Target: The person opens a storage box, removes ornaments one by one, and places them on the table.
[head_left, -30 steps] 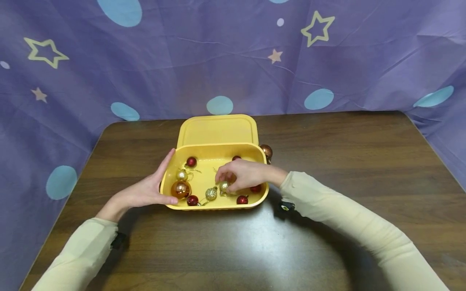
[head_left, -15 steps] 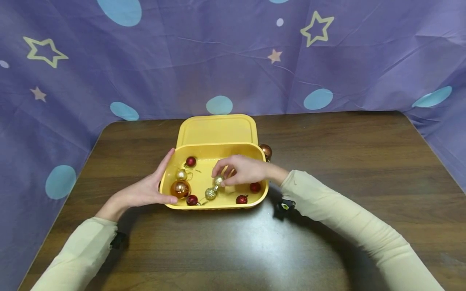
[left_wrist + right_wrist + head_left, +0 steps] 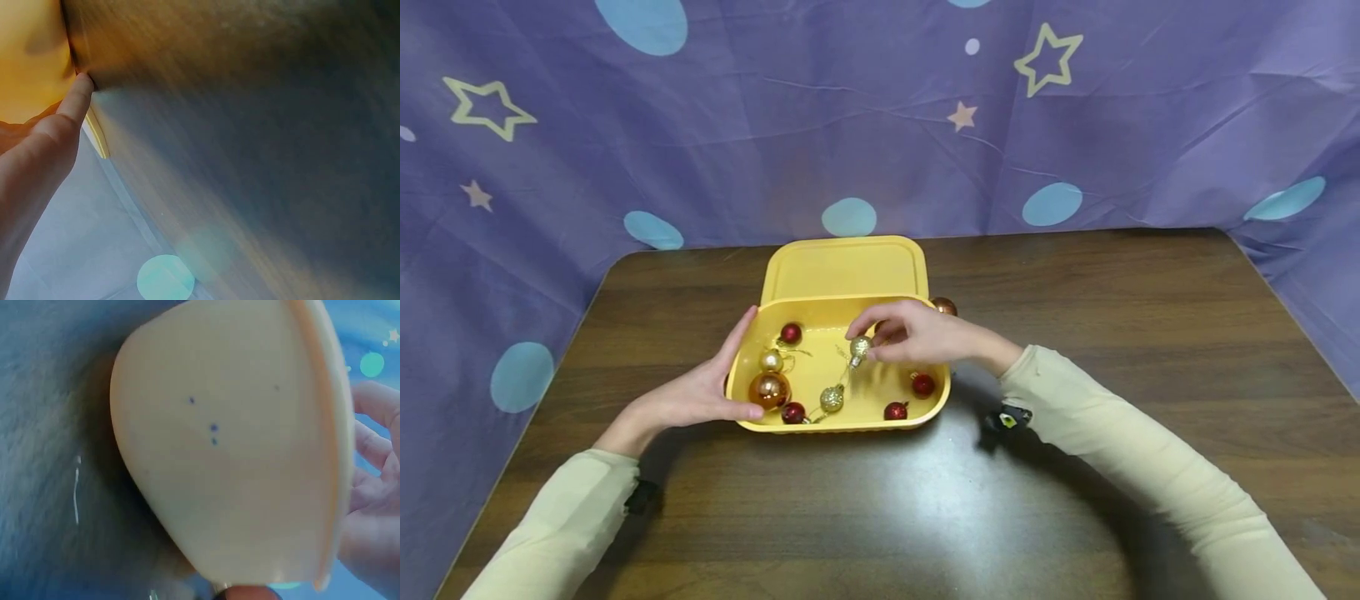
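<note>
Wooden table (image 3: 790,508), one yellow box (image 3: 822,312); right fingers (image 3: 868,317) pinch one gold bauble (image 3: 860,347); left fingers (image 3: 739,335) straight against box.

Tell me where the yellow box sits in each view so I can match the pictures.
Head: the yellow box is near the centre.
Left wrist: the yellow box is cut off at the upper-left corner.
Right wrist: the yellow box fills the middle, looking paler.
Shared landmark: the tabletop, visible in all three.

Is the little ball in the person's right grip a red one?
No, the head view shows that the ball pinched in the right grip is gold.
</note>
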Demonstrator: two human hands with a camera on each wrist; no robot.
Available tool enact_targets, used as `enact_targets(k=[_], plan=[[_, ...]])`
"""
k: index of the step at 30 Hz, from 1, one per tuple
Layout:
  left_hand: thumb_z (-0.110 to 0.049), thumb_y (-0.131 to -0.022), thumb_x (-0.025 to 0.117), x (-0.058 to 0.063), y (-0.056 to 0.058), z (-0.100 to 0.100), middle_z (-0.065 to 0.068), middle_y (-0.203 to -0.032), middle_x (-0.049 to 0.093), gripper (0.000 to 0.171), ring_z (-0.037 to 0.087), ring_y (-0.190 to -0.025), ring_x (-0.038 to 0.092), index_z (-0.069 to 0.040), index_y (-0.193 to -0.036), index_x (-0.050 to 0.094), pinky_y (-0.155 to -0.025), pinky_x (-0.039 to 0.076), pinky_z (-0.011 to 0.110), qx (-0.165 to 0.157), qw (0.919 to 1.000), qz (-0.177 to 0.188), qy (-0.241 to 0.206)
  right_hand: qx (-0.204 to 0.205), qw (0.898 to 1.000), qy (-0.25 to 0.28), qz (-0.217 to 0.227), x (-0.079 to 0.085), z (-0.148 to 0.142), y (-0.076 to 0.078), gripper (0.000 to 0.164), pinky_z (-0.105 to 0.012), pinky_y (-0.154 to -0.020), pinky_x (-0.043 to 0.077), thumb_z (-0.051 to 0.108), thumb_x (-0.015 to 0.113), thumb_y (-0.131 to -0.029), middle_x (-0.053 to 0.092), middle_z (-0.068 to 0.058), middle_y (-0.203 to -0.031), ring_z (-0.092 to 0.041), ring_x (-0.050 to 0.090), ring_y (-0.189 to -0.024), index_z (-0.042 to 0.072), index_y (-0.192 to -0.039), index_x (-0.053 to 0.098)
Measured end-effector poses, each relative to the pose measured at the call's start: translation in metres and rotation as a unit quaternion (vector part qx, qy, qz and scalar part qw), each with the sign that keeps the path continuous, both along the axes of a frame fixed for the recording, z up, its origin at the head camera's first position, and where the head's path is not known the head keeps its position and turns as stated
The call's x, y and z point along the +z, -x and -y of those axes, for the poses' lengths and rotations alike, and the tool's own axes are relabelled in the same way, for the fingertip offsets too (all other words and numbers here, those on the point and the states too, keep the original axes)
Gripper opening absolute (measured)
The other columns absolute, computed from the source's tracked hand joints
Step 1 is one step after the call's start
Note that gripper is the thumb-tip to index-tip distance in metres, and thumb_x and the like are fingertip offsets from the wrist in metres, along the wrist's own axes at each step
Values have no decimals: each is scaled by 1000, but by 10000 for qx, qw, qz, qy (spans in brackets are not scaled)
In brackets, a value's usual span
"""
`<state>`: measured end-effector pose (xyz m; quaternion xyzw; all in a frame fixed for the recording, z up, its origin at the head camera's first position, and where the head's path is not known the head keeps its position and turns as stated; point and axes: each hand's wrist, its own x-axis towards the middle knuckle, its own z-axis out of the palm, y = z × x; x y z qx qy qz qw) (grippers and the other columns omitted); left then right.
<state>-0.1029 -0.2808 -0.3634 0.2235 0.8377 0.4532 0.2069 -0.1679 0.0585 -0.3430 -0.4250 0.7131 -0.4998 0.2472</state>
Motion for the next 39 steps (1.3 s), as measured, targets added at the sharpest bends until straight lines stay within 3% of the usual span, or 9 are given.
enact_targets(k=[5,10,19,26,33,39], plan=[[-14,-77,82,1,0,0,16,-159,-12,126,41,-138,15,-30,-153,-17,-99,20,9,5,10000,-7,36,-228,9993,199,-198,6,-12,4,34,-35,-84,51,-3,64,-88,62,-11,-117,-25,63,-97,-2,-122,59],[-14,-77,82,0,0,0,15,-159,-13,125,41,-138,13,-31,-153,-16,-99,19,8,6,10000,-28,33,-516,9980,353,-109,12,-24,6,40,-39,-85,51,-4,65,-88,62,-14,-116,-23,62,-96,-2,-126,55],[-13,-78,81,-1,-1,1,15,-159,-12,125,41,-138,15,-29,-153,-17,-99,20,9,13,10000,16,-7,-1018,9938,438,-88,19,-46,11,30,-37,-85,50,-4,67,-86,62,-12,-108,-25,62,-93,-3,-114,57],[-13,-79,81,-1,0,1,16,-159,-11,124,41,-136,19,-33,-152,-16,-98,22,9,3,10000,56,-45,-1276,9911,308,-217,16,-67,16,26,-34,-83,51,-1,68,-86,65,-10,-102,-24,62,-89,1,-111,59],[-12,-79,81,-2,0,1,16,-159,-11,123,41,-136,18,-34,-152,-16,-98,24,9,-16,9999,70,-127,-1514,9881,198,-165,8,-87,19,27,-35,-92,47,-1,68,-87,65,-11,-108,-23,62,-101,0,-113,60],[-14,-79,80,0,0,0,15,-159,-10,122,40,-137,18,-30,-153,-16,-98,23,8,0,10000,18,-30,-1694,9852,223,-123,-4,-104,20,27,-31,-86,50,-4,66,-86,65,-15,-105,-24,63,-97,-3,-113,60]])
